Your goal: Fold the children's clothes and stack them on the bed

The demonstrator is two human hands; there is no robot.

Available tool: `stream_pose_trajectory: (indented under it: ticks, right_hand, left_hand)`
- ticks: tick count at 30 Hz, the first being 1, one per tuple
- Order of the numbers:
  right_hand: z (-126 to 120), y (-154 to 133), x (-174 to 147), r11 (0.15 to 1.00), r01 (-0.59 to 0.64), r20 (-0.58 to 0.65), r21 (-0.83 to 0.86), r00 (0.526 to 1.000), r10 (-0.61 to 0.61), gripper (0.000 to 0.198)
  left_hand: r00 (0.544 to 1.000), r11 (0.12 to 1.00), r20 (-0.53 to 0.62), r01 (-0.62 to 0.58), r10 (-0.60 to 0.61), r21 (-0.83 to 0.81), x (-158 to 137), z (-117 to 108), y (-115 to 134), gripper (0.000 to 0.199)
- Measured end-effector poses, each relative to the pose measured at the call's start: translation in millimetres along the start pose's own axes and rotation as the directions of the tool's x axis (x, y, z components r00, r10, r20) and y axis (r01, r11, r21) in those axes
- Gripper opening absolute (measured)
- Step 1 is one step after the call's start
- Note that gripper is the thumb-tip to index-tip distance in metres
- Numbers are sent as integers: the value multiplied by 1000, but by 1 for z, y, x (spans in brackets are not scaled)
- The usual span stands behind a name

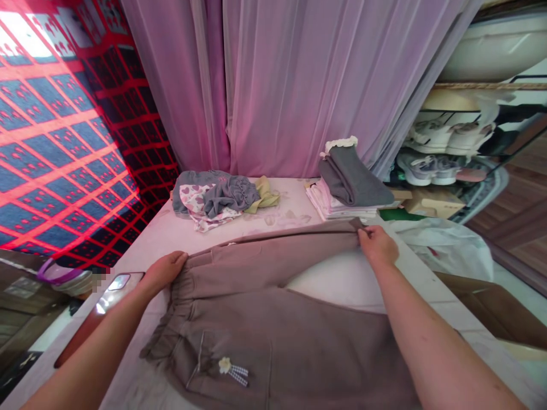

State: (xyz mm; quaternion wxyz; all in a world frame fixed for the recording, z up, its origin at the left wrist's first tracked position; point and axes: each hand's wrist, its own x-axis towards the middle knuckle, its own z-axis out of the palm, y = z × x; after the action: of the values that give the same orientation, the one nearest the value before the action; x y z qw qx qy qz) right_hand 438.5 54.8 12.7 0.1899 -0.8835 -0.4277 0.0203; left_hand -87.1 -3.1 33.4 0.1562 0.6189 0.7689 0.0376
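Note:
A pair of brown trousers (316,336) lies spread sideways across the white table (342,282), with its gathered waistband to the left and its legs running right. A flower charm with checked ribbons (233,371) sits by the pocket on the near side. My left hand (166,270) pinches the far corner of the waistband. Over on the right, my right hand (378,246) grips the hem of the far leg, whose edge is drawn taut between both hands. The near leg's end is hidden behind my right forearm.
A rumpled clothes pile (217,196) lies at the back left, and folded garments (348,176) are stacked at the back right. Beside my left forearm rests a phone (106,299). Purple curtains (277,85) hang behind; a shoe rack (448,136) stands right.

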Motion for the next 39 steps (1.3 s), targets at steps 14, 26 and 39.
stream_pose_trajectory:
  ticks: [14, 26, 39]
  right_hand:
    - [-2, -74, -72, 718, 691, 35, 89, 718, -695, 33]
    - [44, -172, -79, 591, 806, 289, 11, 564, -774, 30]
    - [44, -121, -90, 445, 881, 253, 164, 398, -882, 39]
  left_hand:
    - [756, 757, -44, -650, 653, 62, -49, 26, 84, 38]
    - [696, 707, -127, -689, 707, 159, -54, 70, 82, 41]
    - [808, 812, -98, -566, 581, 146, -50, 77, 86, 60]
